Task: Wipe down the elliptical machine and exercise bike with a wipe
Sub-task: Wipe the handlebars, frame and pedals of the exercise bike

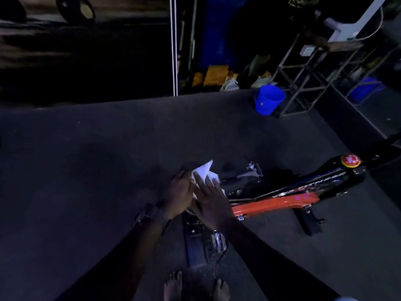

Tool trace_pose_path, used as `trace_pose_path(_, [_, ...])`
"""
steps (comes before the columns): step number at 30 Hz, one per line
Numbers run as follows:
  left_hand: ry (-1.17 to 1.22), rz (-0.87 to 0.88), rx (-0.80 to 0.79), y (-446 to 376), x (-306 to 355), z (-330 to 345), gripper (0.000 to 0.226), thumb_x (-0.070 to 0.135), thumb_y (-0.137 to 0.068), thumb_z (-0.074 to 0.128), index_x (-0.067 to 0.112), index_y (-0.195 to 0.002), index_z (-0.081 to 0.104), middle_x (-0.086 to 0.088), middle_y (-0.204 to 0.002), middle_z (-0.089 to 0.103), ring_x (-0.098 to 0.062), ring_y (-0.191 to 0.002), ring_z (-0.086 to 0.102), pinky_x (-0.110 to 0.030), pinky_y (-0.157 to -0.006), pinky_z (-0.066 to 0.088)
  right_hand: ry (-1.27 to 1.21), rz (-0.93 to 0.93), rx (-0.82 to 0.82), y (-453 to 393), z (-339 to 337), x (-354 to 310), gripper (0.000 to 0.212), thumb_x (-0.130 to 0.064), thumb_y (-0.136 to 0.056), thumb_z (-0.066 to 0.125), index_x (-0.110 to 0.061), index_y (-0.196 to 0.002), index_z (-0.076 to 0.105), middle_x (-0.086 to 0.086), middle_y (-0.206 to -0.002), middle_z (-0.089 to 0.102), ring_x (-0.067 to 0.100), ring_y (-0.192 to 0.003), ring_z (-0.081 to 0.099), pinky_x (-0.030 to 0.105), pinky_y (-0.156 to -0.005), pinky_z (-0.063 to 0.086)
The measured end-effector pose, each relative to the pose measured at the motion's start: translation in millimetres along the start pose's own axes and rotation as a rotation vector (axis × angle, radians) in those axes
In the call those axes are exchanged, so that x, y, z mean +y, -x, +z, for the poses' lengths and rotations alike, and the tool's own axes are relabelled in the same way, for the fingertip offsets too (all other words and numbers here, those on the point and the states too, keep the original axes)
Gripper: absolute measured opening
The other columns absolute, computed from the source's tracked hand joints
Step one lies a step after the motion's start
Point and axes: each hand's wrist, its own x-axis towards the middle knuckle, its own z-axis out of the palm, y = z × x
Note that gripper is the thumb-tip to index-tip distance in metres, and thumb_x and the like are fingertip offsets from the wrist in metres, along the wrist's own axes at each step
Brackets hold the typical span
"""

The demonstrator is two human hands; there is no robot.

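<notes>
Clearly the step in hand is wiping the bike, and the white wipe sits on top of its dark seat, which is mostly hidden under the two hands. To do it well, I judge the wipe should be kept flat and spread, pressed firmly, and drawn across the whole seat top before going on to the orange frame and the red knob; a bunched wipe would miss the edges.

Both forearms reach forward and down from the lower edge of the view and meet over the seat. The right hand lies palm down with fingers straight, pressing the wipe flat. The left hand, a watch on its wrist, rests beside it at the wipe's left edge; the light is too dim to tell whether its fingers grasp the wipe or just steady the seat.

A blue bucket stands well apart on the floor.
</notes>
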Motion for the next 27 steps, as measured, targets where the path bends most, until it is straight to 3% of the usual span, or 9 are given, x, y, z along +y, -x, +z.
trace_pose_path(3, [0.055,-0.058,0.049,1.9,-12.6,5.0,0.042,0.014,-0.102,0.040,0.005,-0.142,0.045,-0.012,-0.145,0.047,-0.026,-0.130,0.048,-0.014,-0.102,0.024,0.006,0.047,0.006,-32.0,3.1,-6.7,0.070,-0.042,-0.090,0.035,-0.008,-0.152,0.032,0.013,-0.160,0.025,0.038,-0.141,0.034,0.055,-0.117,0.022])
trace_pose_path(6, [0.107,-0.132,0.113,-2.1,-16.5,7.9,0.052,0.028,-0.096,0.033,0.005,-0.141,0.046,-0.014,-0.143,0.047,-0.028,-0.128,0.049,-0.010,-0.101,0.022,0.029,-0.056,-0.029,-51.8,5.1,-13.5,0.068,-0.035,-0.085,0.037,-0.001,-0.144,0.045,0.021,-0.153,0.037,0.039,-0.135,0.043,0.054,-0.114,0.031])
trace_pose_path(8, [0.097,-0.163,0.127,-1.7,-17.8,7.4,0.055,0.031,-0.093,0.031,0.005,-0.138,0.049,-0.014,-0.140,0.049,-0.029,-0.125,0.050,-0.017,-0.101,0.027,0.020,-0.197,-0.013,-30.8,8.7,-10.5,0.060,-0.036,-0.095,0.041,-0.001,-0.143,0.045,0.020,-0.153,0.038,0.039,-0.136,0.042,0.052,-0.115,0.031])
trace_pose_path(11, [0.054,-0.139,0.107,-2.9,-16.8,5.4,0.066,0.044,-0.091,0.023,0.008,-0.139,0.050,-0.014,-0.140,0.051,-0.030,-0.126,0.050,-0.029,-0.105,0.033,0.032,-0.292,-0.014,11.9,-0.5,16.3,0.071,-0.056,-0.100,0.040,-0.006,-0.150,0.035,0.010,-0.160,0.027,0.032,-0.141,0.037,0.049,-0.117,0.026])
trace_pose_path(16, [0.085,-0.191,0.149,-11.6,-12.1,4.4,0.067,0.047,-0.091,0.023,0.009,-0.141,0.046,-0.013,-0.143,0.049,-0.030,-0.127,0.048,-0.032,-0.104,0.034,0.064,0.033,0.120,-55.2,-5.6,29.2,0.071,-0.056,-0.097,0.027,-0.005,-0.142,0.049,0.020,-0.147,0.046,0.042,-0.117,0.057,0.049,-0.100,0.044])
trace_pose_path(19, [0.067,-0.200,0.184,-14.3,-13.1,9.5,0.054,0.042,-0.100,0.035,0.011,-0.145,0.041,-0.013,-0.144,0.045,-0.032,-0.124,0.050,-0.032,-0.101,0.036,0.027,-0.052,0.033,-72.1,3.2,-5.4,0.066,-0.037,-0.086,0.028,-0.002,-0.135,0.055,0.025,-0.143,0.048,0.042,-0.129,0.043,0.048,-0.108,0.038])
trace_pose_path(22, [0.024,-0.200,0.165,-12.9,-16.9,7.4,0.053,0.046,-0.098,0.028,0.021,-0.143,0.044,-0.009,-0.137,0.053,-0.032,-0.118,0.055,-0.035,-0.099,0.039,-0.055,-0.167,-0.023,-27.3,9.9,4.7,0.066,-0.044,-0.092,0.033,-0.005,-0.143,0.047,0.017,-0.152,0.040,0.034,-0.142,0.034,0.041,-0.120,0.018])
trace_pose_path(25, [-0.026,-0.141,0.140,-12.6,-22.1,7.6,0.069,0.055,-0.089,0.016,0.016,-0.128,0.059,-0.012,-0.126,0.062,-0.034,-0.114,0.057,-0.036,-0.097,0.041,0.108,-0.253,0.058,-0.1,0.5,52.8,0.066,-0.057,-0.099,0.040,-0.019,-0.153,0.033,0.006,-0.158,0.032,0.031,-0.143,0.034,0.051,-0.117,0.025])
trace_pose_path(27, [-0.035,-0.125,0.149,-14.2,-21.4,10.1,0.076,0.056,-0.087,0.015,0.009,-0.123,0.062,-0.014,-0.125,0.061,-0.033,-0.114,0.057,-0.035,-0.098,0.041,0.187,-0.069,0.122,-12.8,-6.4,71.4,0.067,-0.064,-0.097,0.038,-0.022,-0.149,0.041,0.008,-0.152,0.043,0.036,-0.132,0.047,0.050,-0.108,0.035])
